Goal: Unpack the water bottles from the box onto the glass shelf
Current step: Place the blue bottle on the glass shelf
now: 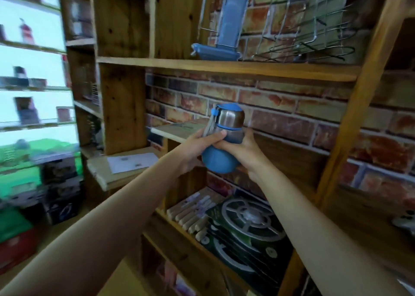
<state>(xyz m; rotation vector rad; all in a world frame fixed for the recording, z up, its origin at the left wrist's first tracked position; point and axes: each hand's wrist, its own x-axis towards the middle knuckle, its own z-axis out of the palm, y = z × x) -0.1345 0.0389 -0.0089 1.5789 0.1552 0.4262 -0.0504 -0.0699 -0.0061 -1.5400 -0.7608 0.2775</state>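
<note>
Water bottle [224, 138], blue with a steel band under its domed blue cap and a grey strap hanging down one side, held by you in mid-air with both hands in front of a wooden shelving unit [224, 67] backed by brick-patterned panelling. Your left hand [197, 147] wraps the bottle's left side, thumb laid across the middle of the body; your right hand [244, 152] cups the right side, its fingers [248, 136] curled round the back. The bottle is upright, tilted slightly, and touches no shelf. On the board above stand a blue feeder-like object [221, 32] and a wire rack [310, 37]. Below your arms, the lower shelf carries a row of pale boxed items [193, 212] beside dark packs printed with a grey wheel shape [247, 226]. Glass shelves [33, 82] appear blurred at far left.
</note>
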